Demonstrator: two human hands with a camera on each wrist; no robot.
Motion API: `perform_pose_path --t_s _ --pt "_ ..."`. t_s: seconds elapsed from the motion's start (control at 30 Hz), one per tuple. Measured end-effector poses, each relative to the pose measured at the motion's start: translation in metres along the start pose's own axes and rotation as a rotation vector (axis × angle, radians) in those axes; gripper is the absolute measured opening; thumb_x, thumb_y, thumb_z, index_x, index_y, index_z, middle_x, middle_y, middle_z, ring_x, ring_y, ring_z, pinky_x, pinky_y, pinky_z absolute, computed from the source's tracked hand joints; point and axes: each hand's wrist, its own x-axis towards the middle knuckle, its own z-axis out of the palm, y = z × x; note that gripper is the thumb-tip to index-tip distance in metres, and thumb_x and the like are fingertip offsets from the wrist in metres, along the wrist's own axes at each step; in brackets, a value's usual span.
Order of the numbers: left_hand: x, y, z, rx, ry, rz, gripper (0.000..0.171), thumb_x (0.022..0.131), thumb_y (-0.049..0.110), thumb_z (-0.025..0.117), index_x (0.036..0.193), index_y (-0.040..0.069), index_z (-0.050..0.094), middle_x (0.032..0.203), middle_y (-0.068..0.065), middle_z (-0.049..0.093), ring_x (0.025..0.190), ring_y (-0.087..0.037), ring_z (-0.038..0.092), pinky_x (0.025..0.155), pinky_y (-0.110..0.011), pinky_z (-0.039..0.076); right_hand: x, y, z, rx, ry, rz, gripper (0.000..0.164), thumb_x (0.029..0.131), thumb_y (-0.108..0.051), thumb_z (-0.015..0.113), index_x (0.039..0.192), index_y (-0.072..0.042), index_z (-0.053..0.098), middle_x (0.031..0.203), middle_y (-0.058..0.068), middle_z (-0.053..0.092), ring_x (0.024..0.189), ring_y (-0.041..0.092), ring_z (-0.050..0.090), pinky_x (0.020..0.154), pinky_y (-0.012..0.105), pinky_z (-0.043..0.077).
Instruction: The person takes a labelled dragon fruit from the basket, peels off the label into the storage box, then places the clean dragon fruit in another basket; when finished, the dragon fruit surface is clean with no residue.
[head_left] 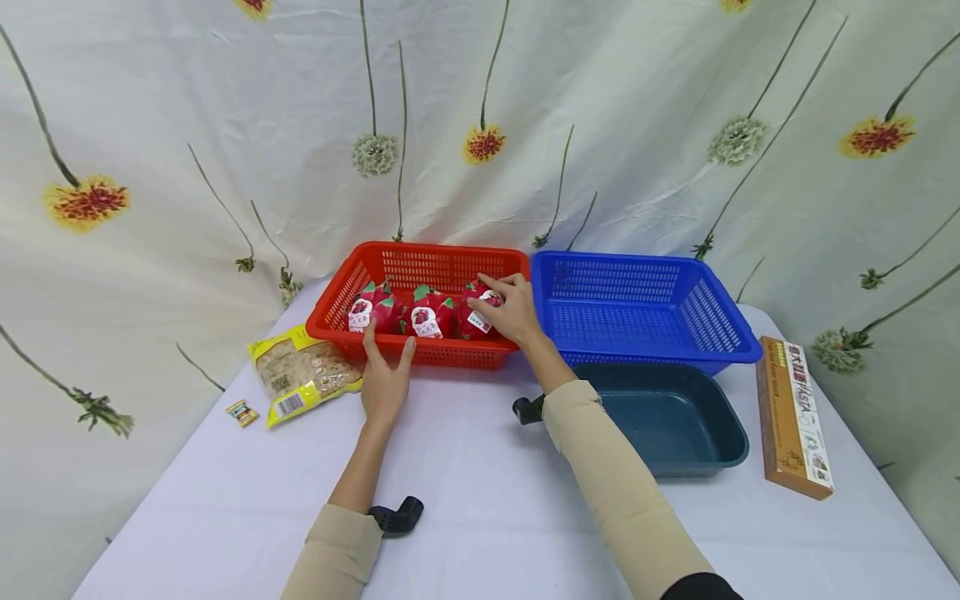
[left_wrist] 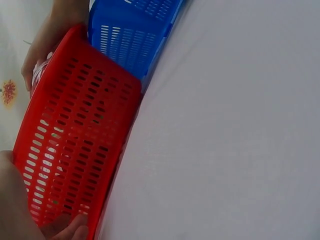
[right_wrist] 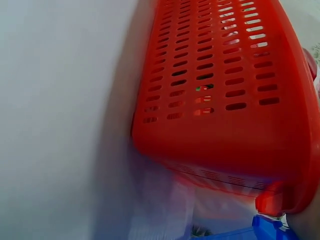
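Three red dragon fruits with green tips and white labels sit in a row in the red basket (head_left: pixel 450 357): the left fruit (head_left: pixel 386 310), the middle fruit (head_left: pixel 441 315) and the right fruit (head_left: pixel 471 323). My right hand (head_left: pixel 513 310) reaches over the basket's front right corner, thumb and fingers around the right fruit. At the front rim, my left hand (head_left: pixel 386 387) grips the basket wall, its fingertips by the left fruit. In the left wrist view, its fingers (left_wrist: pixel 70 229) curl against the slotted outer wall. The right wrist view shows mainly the basket's outside (right_wrist: pixel 215 135).
A blue basket (head_left: pixel 622 329) stands right of the red one, with a dark teal tub (head_left: pixel 675 417) in front of it. A pasta box (head_left: pixel 795 417) lies at the far right. At left are a yellow food bag (head_left: pixel 303 371) and a small snack packet (head_left: pixel 242 412).
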Motion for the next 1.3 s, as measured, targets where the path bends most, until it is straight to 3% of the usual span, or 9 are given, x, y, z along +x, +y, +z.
perform_pose_path --t_s 0.3,0.43,0.57,0.7,0.97,1.17,1.3 --pt "-0.0007 0.0005 -0.0014 0.004 -0.001 0.008 0.076 0.085 0.062 0.048 0.144 0.034 0.010 0.134 -0.021 0.043 0.108 -0.042 0.052 0.084 -0.056 0.045 0.0061 -0.0011 -0.0044 -0.031 -0.120 0.061 0.062 0.081 -0.043 0.066 0.137 -0.026 0.046 0.107 0.007 0.037 0.099 0.022 0.031 0.074 0.031 0.031" --pt "-0.0005 0.0002 -0.0014 0.002 0.004 0.012 0.075 0.085 0.061 0.048 0.144 0.034 0.010 0.133 -0.021 0.044 0.107 -0.041 0.052 0.083 -0.055 0.046 0.0074 -0.0001 -0.0049 -0.012 -0.122 0.039 0.059 0.081 -0.042 0.067 0.135 -0.023 0.050 0.109 0.008 0.036 0.101 0.023 0.030 0.076 0.033 0.032" --pt "0.0000 -0.0001 -0.0013 0.002 0.011 0.016 0.074 0.085 0.061 0.048 0.144 0.035 0.011 0.132 -0.021 0.046 0.106 -0.040 0.053 0.082 -0.055 0.046 0.0078 0.0007 -0.0047 -0.030 -0.121 0.011 0.056 0.081 -0.043 0.066 0.132 -0.022 0.053 0.122 0.009 0.039 0.110 0.024 0.029 0.085 0.038 0.036" --pt "-0.0004 -0.0001 -0.0014 0.004 0.009 0.009 0.075 0.085 0.061 0.049 0.144 0.034 0.012 0.130 -0.022 0.047 0.104 -0.041 0.054 0.081 -0.056 0.046 0.0072 0.0003 -0.0046 -0.079 -0.120 -0.018 0.053 0.082 -0.045 0.063 0.129 -0.023 0.054 0.133 0.008 0.043 0.110 0.023 0.030 0.089 0.040 0.032" --pt "-0.0006 -0.0005 0.0000 -0.005 0.006 0.021 0.075 0.084 0.062 0.048 0.144 0.033 0.012 0.129 -0.022 0.047 0.102 -0.041 0.055 0.079 -0.054 0.048 0.0055 -0.0012 -0.0049 -0.137 -0.114 -0.033 0.048 0.084 -0.043 0.059 0.126 -0.022 0.054 0.126 0.000 0.055 0.111 0.021 0.040 0.092 0.040 0.029" --pt "0.0003 -0.0010 0.0000 -0.003 0.008 0.016 0.075 0.084 0.062 0.049 0.143 0.034 0.012 0.128 -0.022 0.049 0.097 -0.040 0.056 0.076 -0.053 0.049 0.0044 -0.0008 -0.0033 -0.127 -0.138 -0.011 0.049 0.085 -0.045 0.057 0.129 -0.023 0.050 0.124 0.001 0.055 0.106 0.019 0.049 0.092 0.038 0.040" --pt "-0.0001 -0.0008 -0.0011 -0.009 0.007 0.002 0.075 0.085 0.061 0.049 0.143 0.033 0.012 0.129 -0.022 0.048 0.101 -0.040 0.055 0.079 -0.053 0.048 0.0026 -0.0019 -0.0018 -0.114 -0.157 0.013 0.063 0.079 -0.056 0.061 0.131 -0.024 0.048 0.128 0.000 0.051 0.111 0.018 0.047 0.090 0.039 0.044"
